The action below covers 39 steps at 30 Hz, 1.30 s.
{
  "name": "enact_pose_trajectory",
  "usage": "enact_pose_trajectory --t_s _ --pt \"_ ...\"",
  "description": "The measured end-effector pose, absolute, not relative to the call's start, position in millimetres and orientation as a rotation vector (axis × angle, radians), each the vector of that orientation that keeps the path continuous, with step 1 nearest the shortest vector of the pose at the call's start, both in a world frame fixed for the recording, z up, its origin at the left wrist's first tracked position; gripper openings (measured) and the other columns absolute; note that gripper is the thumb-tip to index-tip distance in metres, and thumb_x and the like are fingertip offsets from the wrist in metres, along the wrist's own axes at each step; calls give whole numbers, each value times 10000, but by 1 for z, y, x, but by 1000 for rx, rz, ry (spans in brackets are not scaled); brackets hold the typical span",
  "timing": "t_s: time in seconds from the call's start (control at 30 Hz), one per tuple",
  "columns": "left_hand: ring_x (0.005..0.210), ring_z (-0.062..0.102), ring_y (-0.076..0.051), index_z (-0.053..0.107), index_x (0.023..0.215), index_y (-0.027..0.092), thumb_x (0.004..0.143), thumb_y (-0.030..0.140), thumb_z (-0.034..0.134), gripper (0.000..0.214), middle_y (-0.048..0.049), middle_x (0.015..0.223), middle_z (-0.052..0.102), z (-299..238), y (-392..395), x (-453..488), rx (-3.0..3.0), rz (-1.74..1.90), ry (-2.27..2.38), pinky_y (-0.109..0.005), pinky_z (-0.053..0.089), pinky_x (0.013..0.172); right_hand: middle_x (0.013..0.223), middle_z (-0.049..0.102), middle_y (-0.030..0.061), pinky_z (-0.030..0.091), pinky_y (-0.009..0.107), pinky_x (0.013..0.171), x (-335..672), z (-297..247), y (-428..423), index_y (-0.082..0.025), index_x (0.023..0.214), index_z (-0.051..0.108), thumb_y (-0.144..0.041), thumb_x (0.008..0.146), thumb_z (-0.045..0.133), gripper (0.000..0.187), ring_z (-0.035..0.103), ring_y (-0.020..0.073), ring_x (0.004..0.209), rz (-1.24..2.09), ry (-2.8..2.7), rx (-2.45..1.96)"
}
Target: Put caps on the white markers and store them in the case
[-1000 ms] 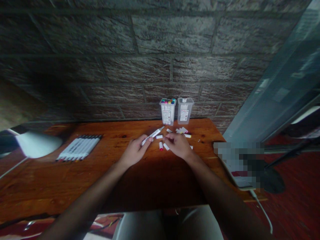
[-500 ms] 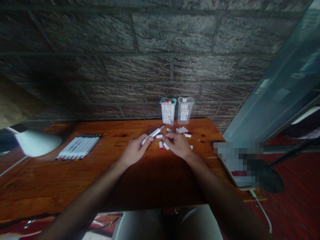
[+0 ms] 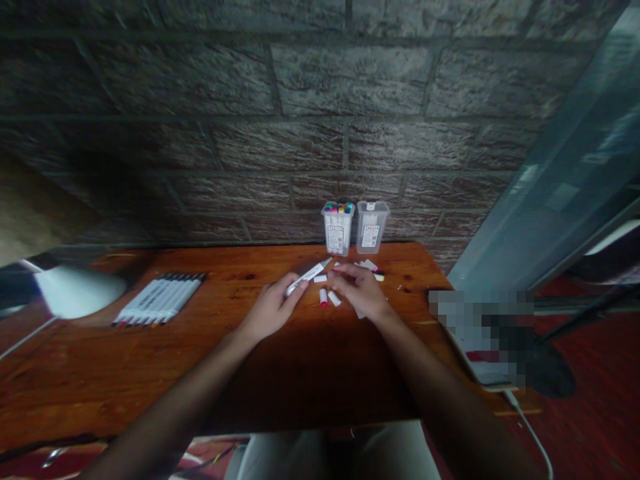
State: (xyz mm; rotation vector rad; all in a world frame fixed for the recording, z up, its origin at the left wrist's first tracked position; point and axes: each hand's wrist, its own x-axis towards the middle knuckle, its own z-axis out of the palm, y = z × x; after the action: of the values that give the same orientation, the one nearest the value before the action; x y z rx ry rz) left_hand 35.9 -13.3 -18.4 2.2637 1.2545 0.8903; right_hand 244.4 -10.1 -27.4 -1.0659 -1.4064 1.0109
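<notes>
My left hand is closed around a white marker, its bare grey tip slanting up and to the right. My right hand hovers over or rests among loose marker caps, fingers curled and bunched; whatever they pinch is too small to make out. A white cap with a red end lies between the hands, close to a plain white cap. Another white cap lies just right of the marker. Beyond my right hand are more caps, one with a yellow end, partly hidden by the fingers.
Against the brick wall stand a clear box of colourful-ended markers and a second clear box. A row of white markers lies at left, near a white lamp base. A blurred-out object sits at the right edge.
The view has tilted slightly upward, so the tabletop things sit lower. My right hand has shifted a little over the caps, and a cap shows beneath its wrist. The left still holds the marker.
</notes>
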Motion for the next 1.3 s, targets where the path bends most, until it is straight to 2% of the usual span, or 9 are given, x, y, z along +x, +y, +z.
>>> enact_pose_trajectory --t_s 0.2,0.43,0.73,0.97,1.13,1.3 --pt "671 545 -129 576 965 200 962 426 436 266 29 762 582 -19 -14 36 2282 914 1221 -225 396 644 687 628 -43 327 204 485 243 -10 -19 -213 1002 666 -317 643 799 396 473 65 520 1369 -1143 -912" --pt "691 562 -131 579 1003 201 960 404 440 250 8 825 611 -19 -17 37 2279 922 1137 -217 424 646 604 551 -55 206 205 451 241 -6 -22 -184 911 713 -345 639 801 328 366 43 481 1457 -1163 -843" --pt "692 578 -135 590 994 197 950 391 458 239 1 805 624 -18 -21 39 2288 923 1121 -212 436 631 667 601 -28 285 197 459 238 -10 -23 -182 943 714 -367 641 799 364 410 62 517 1474 -1246 -863" --pt "692 567 -134 593 1001 192 959 384 437 250 2 809 620 -16 -21 40 2316 908 1115 -225 430 669 686 608 -35 263 191 458 236 -13 -22 -175 881 715 -351 645 808 309 399 47 515 1455 -1234 -853" --pt "682 569 -145 582 1009 193 971 400 396 281 2 775 605 -18 -17 38 2285 944 1215 -235 424 656 633 591 -37 276 195 458 242 -11 -18 -169 881 714 -423 670 766 334 394 48 484 1350 -1106 -950" --pt "664 560 -153 542 934 197 981 421 353 297 7 728 582 -18 -11 31 2233 1012 1295 -252 423 661 677 656 2 407 221 551 252 -17 -11 -155 861 718 -432 757 685 298 535 97 563 1050 -1225 -1158"
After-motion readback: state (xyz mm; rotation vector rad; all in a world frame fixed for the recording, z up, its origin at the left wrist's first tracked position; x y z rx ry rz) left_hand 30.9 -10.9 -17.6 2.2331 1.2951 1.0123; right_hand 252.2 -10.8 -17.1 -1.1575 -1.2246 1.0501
